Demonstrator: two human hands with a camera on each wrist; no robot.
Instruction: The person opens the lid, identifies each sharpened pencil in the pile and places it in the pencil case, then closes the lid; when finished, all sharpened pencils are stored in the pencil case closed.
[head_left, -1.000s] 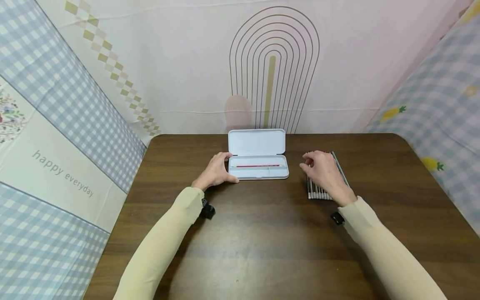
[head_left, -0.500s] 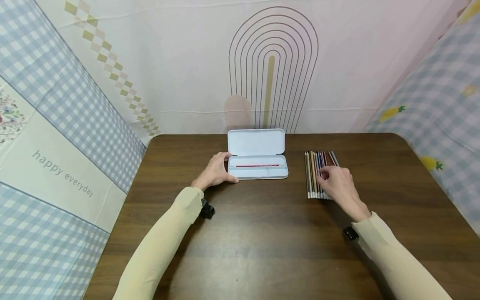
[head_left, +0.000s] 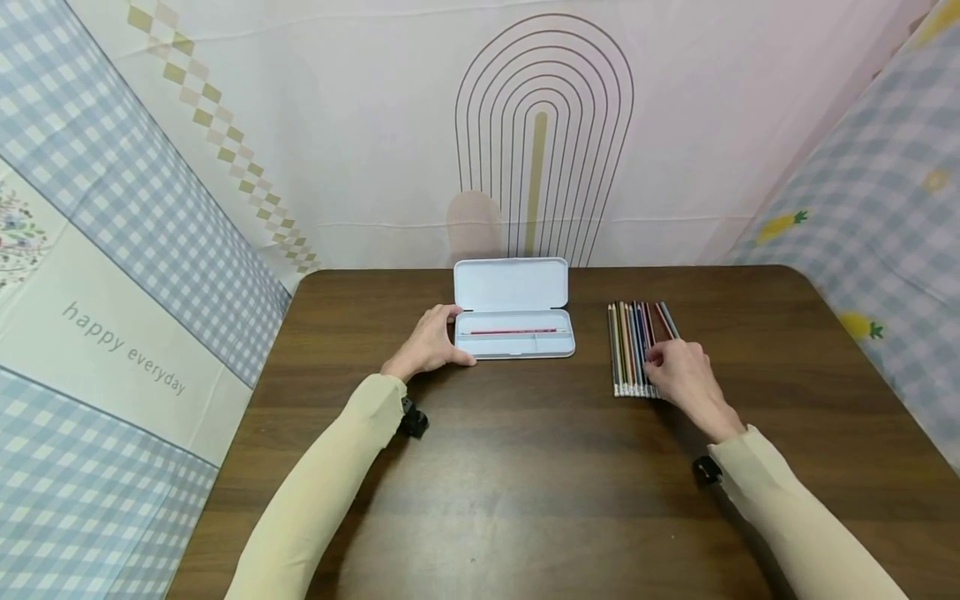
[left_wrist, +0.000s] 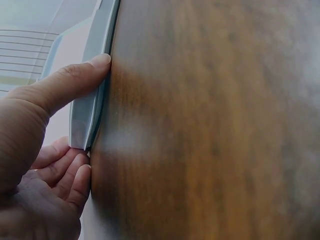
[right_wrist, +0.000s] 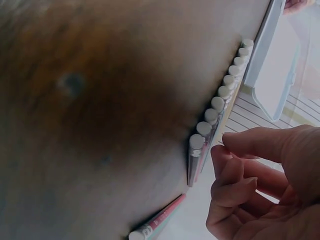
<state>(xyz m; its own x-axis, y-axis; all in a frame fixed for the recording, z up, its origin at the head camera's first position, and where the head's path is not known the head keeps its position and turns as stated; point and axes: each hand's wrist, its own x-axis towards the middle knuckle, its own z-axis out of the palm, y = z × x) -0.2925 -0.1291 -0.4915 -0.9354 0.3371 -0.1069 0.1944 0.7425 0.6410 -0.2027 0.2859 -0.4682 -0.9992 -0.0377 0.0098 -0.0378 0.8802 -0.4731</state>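
Lying on the right: the pencils (head_left: 626,350) are in a close row on the table, to the right of the pencil case and apart from it. Their white ends (right_wrist: 218,103) point to the near side. At the right edge of the row, a few pencils lie aslant, partly hidden by the hand.

Right hand: the right hand (head_left: 686,375) is low over the right part of the row. Its fingers are bent, and thumb and forefinger are brought close together; I cannot tell if a pencil is between them.

Pencil case: the pale pencil case (head_left: 495,346) is open, at the far middle of the table, with its lid (head_left: 512,283) on the far side.

Red pencil: one red pencil (head_left: 510,332) lies from left to right in the far compartment.

Left hand: the left hand (head_left: 431,340) holds the left end of the case, the thumb on the near wall, the other fingers bent at the left end.

Sleeves: both sleeves (head_left: 337,475) are cream, with a black device (head_left: 414,419) at each wrist.

Table: the table (head_left: 480,500) is of brown wood.

Cloth: behind it, a white cloth (head_left: 375,125) shows an arch of lines.
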